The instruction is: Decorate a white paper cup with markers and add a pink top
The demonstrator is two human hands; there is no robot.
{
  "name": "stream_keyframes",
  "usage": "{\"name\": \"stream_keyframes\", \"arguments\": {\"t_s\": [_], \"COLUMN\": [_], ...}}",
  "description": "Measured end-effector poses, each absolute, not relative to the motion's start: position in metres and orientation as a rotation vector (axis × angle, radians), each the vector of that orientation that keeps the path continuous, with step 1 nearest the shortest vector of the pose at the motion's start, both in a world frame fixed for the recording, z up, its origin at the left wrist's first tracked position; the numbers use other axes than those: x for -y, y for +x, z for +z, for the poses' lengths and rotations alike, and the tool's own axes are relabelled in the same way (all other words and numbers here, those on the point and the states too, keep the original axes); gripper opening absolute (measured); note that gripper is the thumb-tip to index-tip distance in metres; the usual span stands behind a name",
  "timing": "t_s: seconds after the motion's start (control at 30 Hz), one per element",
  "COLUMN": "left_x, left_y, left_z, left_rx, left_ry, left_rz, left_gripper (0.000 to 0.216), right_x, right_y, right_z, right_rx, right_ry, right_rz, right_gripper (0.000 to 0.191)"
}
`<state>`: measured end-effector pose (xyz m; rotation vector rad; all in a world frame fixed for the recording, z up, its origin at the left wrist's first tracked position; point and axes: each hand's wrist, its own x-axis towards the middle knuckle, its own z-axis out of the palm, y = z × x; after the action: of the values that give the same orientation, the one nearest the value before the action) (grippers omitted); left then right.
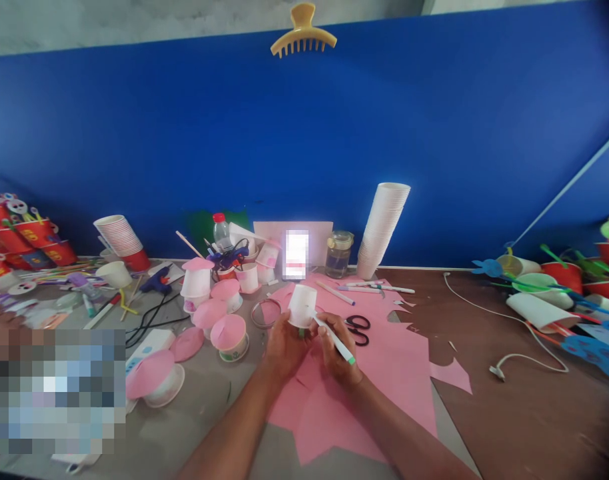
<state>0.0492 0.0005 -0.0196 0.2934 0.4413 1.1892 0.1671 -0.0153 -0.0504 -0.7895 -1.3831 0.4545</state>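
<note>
In the middle of the head view, my left hand (285, 343) grips a white paper cup (302, 303) by its lower left side. My right hand (338, 347) is closed around a white marker pen (340, 343) with a green end, its tip at the cup's wall. A small mark shows on the cup near that tip. Below both hands lies a large sheet of pink paper (384, 380) with cut, jagged edges. Black-handled scissors (359, 330) rest on it just right of my right hand. Left of my hands stands a cup with a pink cone top (229, 333).
Several more pink-topped cups (157, 377) stand at left. Behind my hands are a lit phone (296, 255), a glass jar (339, 253) and a tall leaning stack of white cups (383, 230). A white cable (484, 308) and decorated cups (542, 310) lie at right.
</note>
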Motion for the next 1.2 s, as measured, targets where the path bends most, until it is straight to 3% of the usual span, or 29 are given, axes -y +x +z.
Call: {"name": "stream_keyframes", "arguments": {"t_s": [1.2], "left_x": [-0.0004], "left_y": [0.0487], "left_z": [-0.0172], "left_rx": [-0.409], "left_ry": [0.311], "left_rz": [1.198], "left_gripper": [0.021], "right_x": [0.0187], "right_y": [0.1622], "right_z": [-0.046], "right_rx": [1.355], "right_ry": [-0.75], "right_rz": [0.518], "right_gripper": [0.015]}}
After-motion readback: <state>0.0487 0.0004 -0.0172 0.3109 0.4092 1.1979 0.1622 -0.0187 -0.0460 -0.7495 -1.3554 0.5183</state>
